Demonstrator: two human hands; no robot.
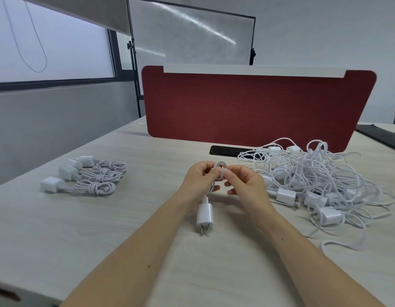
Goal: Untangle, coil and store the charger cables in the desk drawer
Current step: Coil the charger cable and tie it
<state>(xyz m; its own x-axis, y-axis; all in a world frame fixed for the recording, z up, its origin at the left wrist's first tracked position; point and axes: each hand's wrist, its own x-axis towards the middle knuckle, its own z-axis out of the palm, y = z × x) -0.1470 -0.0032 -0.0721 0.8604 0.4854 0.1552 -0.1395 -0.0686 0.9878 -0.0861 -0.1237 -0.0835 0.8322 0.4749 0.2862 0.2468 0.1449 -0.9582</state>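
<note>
My left hand (197,181) grips a small coil of white charger cable (221,168) above the middle of the desk. My right hand (244,182) pinches the same coil from the right with thumb and forefinger. The cable's white plug adapter (205,214) hangs below my hands, prongs pointing toward me. A big tangled heap of white cables and adapters (314,182) lies on the desk to the right. Several coiled, tied chargers (87,176) lie in a row on the left. No drawer is in view.
A red fabric divider (256,107) stands across the back of the light wood desk (103,229). A black cable slot (227,150) sits in front of it. The desk's left edge runs diagonally past the coiled chargers. A dark object lies at far right (382,135).
</note>
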